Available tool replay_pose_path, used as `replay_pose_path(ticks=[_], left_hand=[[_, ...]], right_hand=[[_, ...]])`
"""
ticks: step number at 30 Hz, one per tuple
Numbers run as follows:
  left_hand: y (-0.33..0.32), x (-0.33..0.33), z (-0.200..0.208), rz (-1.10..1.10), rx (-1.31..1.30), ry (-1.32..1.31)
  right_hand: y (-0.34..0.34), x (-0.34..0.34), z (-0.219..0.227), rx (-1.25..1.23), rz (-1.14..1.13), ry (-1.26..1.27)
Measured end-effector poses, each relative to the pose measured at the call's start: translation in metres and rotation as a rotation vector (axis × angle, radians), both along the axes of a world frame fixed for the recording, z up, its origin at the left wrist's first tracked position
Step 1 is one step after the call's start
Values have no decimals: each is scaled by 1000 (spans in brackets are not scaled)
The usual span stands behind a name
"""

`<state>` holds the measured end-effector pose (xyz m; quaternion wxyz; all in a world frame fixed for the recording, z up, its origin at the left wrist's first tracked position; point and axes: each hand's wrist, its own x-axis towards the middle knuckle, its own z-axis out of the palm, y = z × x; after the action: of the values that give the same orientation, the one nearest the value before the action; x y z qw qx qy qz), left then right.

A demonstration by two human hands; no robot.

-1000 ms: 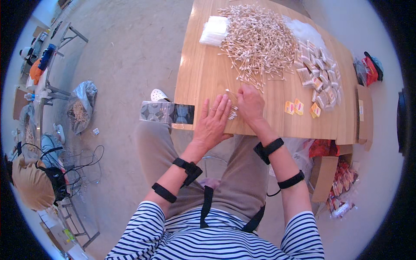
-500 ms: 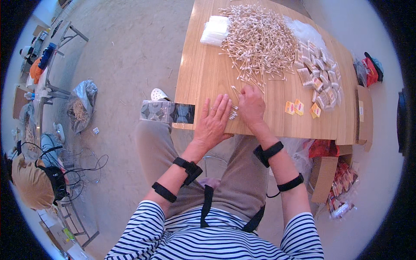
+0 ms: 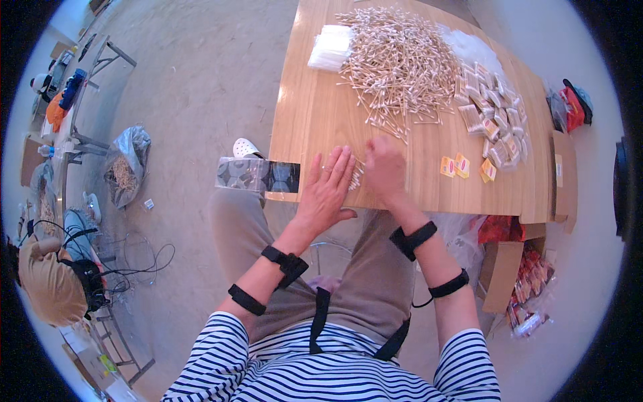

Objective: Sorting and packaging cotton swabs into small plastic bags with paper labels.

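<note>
My left hand [image 3: 327, 189] lies flat near the table's front edge, its fingers stretched forward. Beside its fingertips is a small row of cotton swabs [image 3: 355, 177], partly covered by the hand. Just to the right, my right hand [image 3: 386, 167] is curled closed and blurred by motion; whatever its fingers may hold is hidden. Beyond both hands spreads a large heap of loose cotton swabs [image 3: 402, 63]. To the right of my right hand lie several small yellow-and-white cards [image 3: 461, 165].
Clear plastic bags [image 3: 331, 48] are stacked left of the heap. Filled swab packs [image 3: 495, 124] pile up on the right. A grey patterned box [image 3: 241, 174] juts out at the table's left corner. Below right stands an open carton [image 3: 501, 276]; another person [image 3: 53, 281] is at far left.
My right hand has shifted slightly left and down. My left hand has moved a little, its thumb now sticking out further. The swabs between them have shifted slightly left.
</note>
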<state>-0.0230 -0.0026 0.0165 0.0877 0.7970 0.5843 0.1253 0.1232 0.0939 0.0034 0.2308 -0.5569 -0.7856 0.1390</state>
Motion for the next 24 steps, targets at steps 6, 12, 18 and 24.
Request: replay_pose_path(ticks=[6,12,18,24], left_hand=[[2,3,0,16,5,12],[1,6,-5,49,42,48],[0,3,-4,63,33,31],[1,3,-2,38,25,30]], right_hand=[[37,21,1,93,-229,-187],[7,6,0,24,-40,-159],[-5,2,13,-99,146,-12],[30,51,6,39,-183,-94]])
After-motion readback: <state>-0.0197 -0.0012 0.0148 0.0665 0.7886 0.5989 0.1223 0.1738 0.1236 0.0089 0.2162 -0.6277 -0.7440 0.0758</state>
